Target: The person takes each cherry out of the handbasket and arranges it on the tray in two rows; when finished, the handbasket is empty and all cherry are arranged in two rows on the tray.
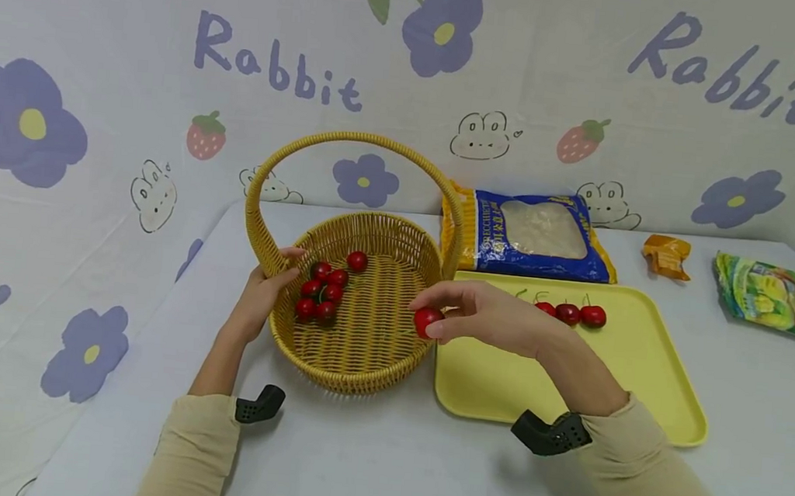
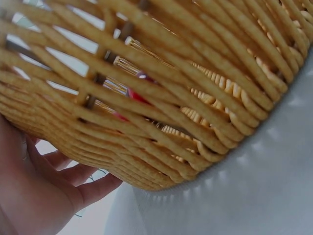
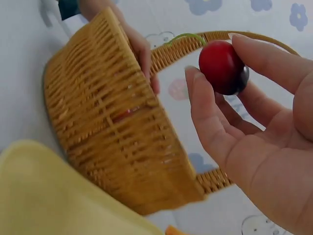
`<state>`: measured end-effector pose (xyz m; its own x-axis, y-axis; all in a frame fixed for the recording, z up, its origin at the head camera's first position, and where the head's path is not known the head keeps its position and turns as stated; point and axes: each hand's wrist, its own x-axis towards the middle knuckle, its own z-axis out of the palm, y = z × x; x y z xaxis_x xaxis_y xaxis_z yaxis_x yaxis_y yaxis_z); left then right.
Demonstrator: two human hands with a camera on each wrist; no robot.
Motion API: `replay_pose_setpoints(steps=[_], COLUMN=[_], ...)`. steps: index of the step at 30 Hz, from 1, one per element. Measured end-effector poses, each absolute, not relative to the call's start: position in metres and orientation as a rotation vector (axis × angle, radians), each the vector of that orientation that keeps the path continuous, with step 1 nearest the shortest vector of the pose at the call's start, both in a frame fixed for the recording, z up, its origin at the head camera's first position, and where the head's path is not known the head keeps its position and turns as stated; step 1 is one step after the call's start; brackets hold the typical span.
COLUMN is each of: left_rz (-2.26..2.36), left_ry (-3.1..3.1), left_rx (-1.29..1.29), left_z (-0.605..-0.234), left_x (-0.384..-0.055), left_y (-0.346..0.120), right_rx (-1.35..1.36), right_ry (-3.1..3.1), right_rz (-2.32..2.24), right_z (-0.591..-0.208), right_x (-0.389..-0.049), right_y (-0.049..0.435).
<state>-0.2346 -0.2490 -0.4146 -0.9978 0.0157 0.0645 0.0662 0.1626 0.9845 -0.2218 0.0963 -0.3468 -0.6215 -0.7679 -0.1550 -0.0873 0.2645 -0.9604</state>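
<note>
A round wicker basket (image 1: 352, 377) with a tall arched handle stands on the table. My left hand (image 1: 258, 299) grips its left rim at the foot of the handle, fingers reaching over the edge. Several dark red cherries (image 1: 327, 292) lie inside, towards the left. My right hand (image 1: 497, 318) pinches one cherry (image 3: 220, 66) between thumb and fingertips, above the basket's right rim; its green stem shows in the right wrist view. A yellow tray (image 1: 498, 388) lies to the right, with several cherries (image 1: 567, 313) near its back edge, partly hidden by my right hand.
A blue and yellow food bag (image 1: 538, 236) lies behind the tray. Further right are a small orange packet (image 1: 667, 256) and a green snack bag (image 1: 779, 297). A printed cloth (image 1: 410, 85) hangs behind the white table (image 1: 394, 466).
</note>
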Motion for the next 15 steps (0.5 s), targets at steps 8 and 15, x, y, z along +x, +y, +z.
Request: replay_pose_setpoints(steps=[8, 15], left_rz=[-1.999, -1.999], left_ry=[-2.361, -2.362], left_rx=[-0.088, -0.078], left_z=[-0.415, -0.414], left_x=[-0.235, -0.236], left_y=[-0.248, -0.248], right_rx=[-0.789, -0.68], right_ry=[1.94, 2.136], right_rz=[-1.44, -1.494], right_z=[-0.349, -0.342], right_x=[-0.216, -0.208], right_y=[0.134, 0.169])
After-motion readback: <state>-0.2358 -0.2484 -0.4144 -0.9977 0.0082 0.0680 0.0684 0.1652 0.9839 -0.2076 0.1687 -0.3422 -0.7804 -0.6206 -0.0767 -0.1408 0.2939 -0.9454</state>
